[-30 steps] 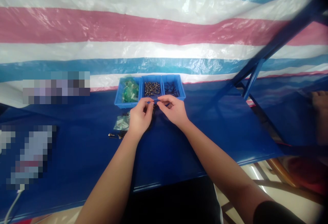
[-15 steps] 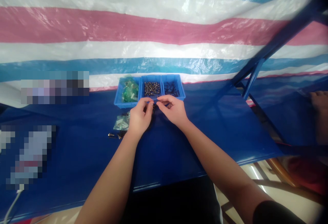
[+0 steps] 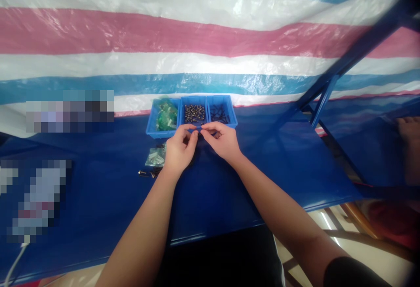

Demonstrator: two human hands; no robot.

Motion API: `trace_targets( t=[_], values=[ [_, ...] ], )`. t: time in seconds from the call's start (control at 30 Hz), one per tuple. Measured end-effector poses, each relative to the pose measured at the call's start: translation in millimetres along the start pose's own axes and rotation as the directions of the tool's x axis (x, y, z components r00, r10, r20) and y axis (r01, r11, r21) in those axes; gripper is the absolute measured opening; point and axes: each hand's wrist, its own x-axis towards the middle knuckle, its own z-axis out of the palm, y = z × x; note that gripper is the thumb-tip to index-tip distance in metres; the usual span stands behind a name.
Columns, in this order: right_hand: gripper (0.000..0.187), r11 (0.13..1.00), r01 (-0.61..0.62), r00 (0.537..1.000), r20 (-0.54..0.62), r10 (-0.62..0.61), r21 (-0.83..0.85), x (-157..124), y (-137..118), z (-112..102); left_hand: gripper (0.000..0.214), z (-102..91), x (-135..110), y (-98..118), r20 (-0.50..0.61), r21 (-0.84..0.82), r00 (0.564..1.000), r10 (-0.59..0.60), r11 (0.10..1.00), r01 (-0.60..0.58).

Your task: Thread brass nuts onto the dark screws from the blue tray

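My left hand [image 3: 180,149] and my right hand [image 3: 221,140] meet fingertip to fingertip just in front of three joined blue bins. Both hands are pinched closed; whatever lies between the fingertips is too small to make out. The left bin [image 3: 149,128] holds green and clear plastic bags, the middle one small brass-and-dark metal parts [image 3: 194,113], the right one black screw-like pieces [image 3: 219,114]. Beside my left wrist lies a clear bag of pale pieces [image 3: 155,157], with a few dark metal-tipped parts [image 3: 144,173] near it, partly hidden by my hand.
A blue table [image 3: 216,199] spreads under my arms. Behind it hangs a striped plastic sheet [image 3: 197,37]. A blue metal frame [image 3: 323,99] rises at the right, with another person's hand [image 3: 408,125] beyond it. A white cable [image 3: 15,263] runs at lower left; blurred-out objects lie above it.
My fingertips have shifted very slightly, the left thumb moving a little to the right. The bins and loose parts stay in place.
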Motion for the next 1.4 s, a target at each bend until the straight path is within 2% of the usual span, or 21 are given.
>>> trace_targets(
  t=[1.13, 1.4],
  values=[
    [0.018, 1.000, -0.013, 1.000, 0.001, 0.013, 0.004, -1.7, 0.1, 2.1, 0.026, 1.2, 1.6, -5.9, 0.009, -0.007, 1.000, -0.003, 1.000, 0.003],
    [0.016, 1.000, -0.006, 1.000, 0.002, 0.006, 0.004, -1.2, -0.1, 1.3, 0.028, -1.4, 0.7, 0.3, 0.012, -0.019, 1.000, -0.020, 1.000, 0.021]
  ],
)
